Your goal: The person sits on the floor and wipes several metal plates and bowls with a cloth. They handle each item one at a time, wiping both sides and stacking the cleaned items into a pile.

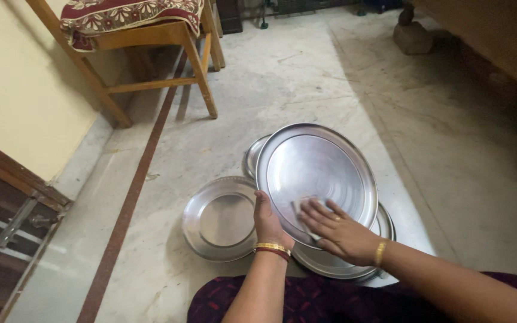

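A large round steel plate (318, 167) is tilted up toward me. My left hand (267, 222) grips its lower left rim. My right hand (337, 230) lies flat on the plate's inner face, fingers spread, pressing a small pale cloth (304, 210) against it. Under the raised plate, a stack of steel plates (336, 266) rests on the floor. Another steel plate (219, 218) lies flat to the left, and the edge of one more plate (251, 157) shows behind the raised one.
I sit on a pale stone floor (282, 90) with a dark red strip (128, 203) running along it. A wooden chair (151, 54) with a patterned cushion stands at the back left. A brick (413, 37) supports wooden furniture at the far right.
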